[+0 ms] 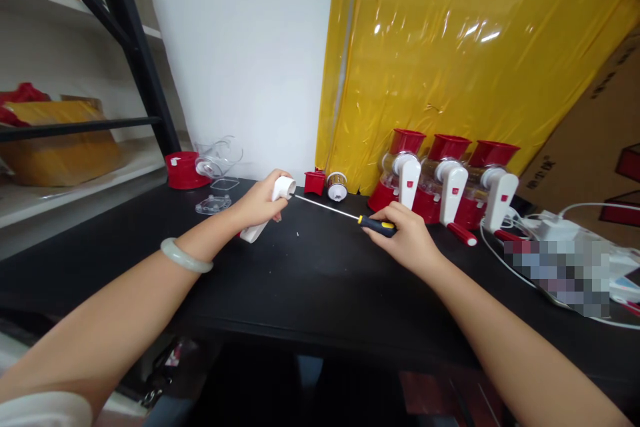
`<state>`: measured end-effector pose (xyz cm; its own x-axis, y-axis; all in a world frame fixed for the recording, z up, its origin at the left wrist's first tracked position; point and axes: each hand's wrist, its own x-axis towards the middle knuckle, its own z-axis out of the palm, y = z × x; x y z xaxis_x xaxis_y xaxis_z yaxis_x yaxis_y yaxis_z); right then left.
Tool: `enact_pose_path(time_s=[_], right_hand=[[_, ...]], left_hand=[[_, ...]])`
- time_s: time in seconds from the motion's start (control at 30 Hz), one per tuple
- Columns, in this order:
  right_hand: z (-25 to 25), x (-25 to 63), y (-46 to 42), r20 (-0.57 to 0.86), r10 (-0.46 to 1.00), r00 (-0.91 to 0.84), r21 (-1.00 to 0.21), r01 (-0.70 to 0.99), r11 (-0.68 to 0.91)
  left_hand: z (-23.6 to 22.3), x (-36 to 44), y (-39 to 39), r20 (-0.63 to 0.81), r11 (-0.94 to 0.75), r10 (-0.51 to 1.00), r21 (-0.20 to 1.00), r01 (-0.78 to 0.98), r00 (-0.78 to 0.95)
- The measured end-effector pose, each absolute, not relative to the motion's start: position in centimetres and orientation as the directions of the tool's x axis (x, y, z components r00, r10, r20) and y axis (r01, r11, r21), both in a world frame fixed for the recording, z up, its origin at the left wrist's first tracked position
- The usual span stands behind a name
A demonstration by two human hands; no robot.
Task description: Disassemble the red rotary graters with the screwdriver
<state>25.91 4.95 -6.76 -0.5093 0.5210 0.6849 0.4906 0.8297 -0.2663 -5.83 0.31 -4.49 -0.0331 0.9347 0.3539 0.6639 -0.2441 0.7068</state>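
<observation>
My left hand is closed around a white plastic crank handle, its round hollow end facing right. In my right hand is a screwdriver with a black and yellow grip. Its long thin shaft points left, and the tip is at the opening of the crank handle; whether it touches inside cannot be made out. Just beyond the shaft stand a red food pusher and a drum-shaped grater cylinder with a white end.
Several assembled red-and-white rotary graters stand at the back right. Behind my left hand are a red base, a clear housing and a clear flat part. White cables and a power strip lie on the black table at right.
</observation>
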Motion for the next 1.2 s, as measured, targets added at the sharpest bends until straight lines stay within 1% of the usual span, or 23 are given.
enact_pose_path(time_s=[0.17,0.27,0.43,0.53,0.77,0.93,1.1,1.2], right_hand=[[-6.78,25.83,5.14,0.673,0.538,-0.507,-0.332,0.442,0.833],[-6.71,25.86,5.21,0.643,0.580,-0.500,-0.391,0.438,0.810],[-6.70,25.90,5.30,0.528,0.699,-0.482,-0.546,0.437,0.715],[-6.70,25.91,5.30,0.474,0.743,-0.472,-0.608,0.435,0.664],[-6.31,25.70,4.91,0.355,0.811,-0.465,-0.719,0.419,0.555],[-6.03,25.62,4.69,0.252,0.839,-0.482,-0.805,0.376,0.458],[-6.05,25.54,4.79,0.194,0.849,-0.492,-0.860,0.331,0.389],[-6.11,25.42,4.76,0.129,0.865,-0.485,-0.898,0.313,0.310]], left_hand=[[-4.17,-5.77,0.06,0.388,-0.274,0.921,0.673,0.687,-0.013],[-4.10,-5.81,-0.05,0.401,-0.288,0.916,0.648,0.705,0.006],[-4.23,-5.87,-0.01,0.404,-0.298,0.915,0.667,0.683,0.005],[-4.28,-5.90,0.04,0.423,-0.323,0.906,0.682,0.656,0.006],[-4.06,-5.85,-0.10,0.434,-0.333,0.901,0.670,0.664,0.015],[-3.95,-5.80,-0.24,0.432,-0.327,0.902,0.656,0.680,0.017],[-4.01,-6.01,-0.16,0.451,-0.349,0.892,0.650,0.675,0.027],[-3.97,-6.14,-0.14,0.468,-0.361,0.883,0.628,0.689,0.035]])
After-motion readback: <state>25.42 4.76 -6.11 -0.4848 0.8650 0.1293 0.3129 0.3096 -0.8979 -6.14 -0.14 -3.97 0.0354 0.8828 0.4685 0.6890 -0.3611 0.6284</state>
